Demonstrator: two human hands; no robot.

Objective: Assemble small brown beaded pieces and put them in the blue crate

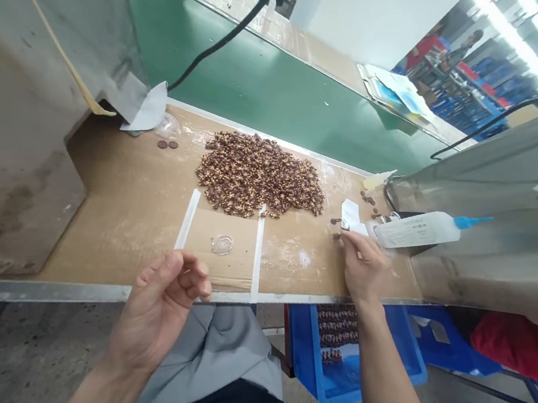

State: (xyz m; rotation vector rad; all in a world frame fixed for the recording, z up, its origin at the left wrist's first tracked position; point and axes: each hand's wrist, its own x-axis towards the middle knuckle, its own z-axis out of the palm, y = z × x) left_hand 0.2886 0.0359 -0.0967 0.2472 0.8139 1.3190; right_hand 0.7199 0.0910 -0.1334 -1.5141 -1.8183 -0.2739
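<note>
- We see bright ceiling tubes (499, 19) at upper right, blown out white.
- We catch glare on the brown tabletop (302, 259).
- We find the distant shelves (483, 78) soft.

Small brown-and-gold parts (260, 176) lie heaped on brown board (117, 197) — a clear round piece (222, 244) nearby

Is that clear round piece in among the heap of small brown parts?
No, the clear round piece lies apart from the heap, on the board between the two white strips.
</note>
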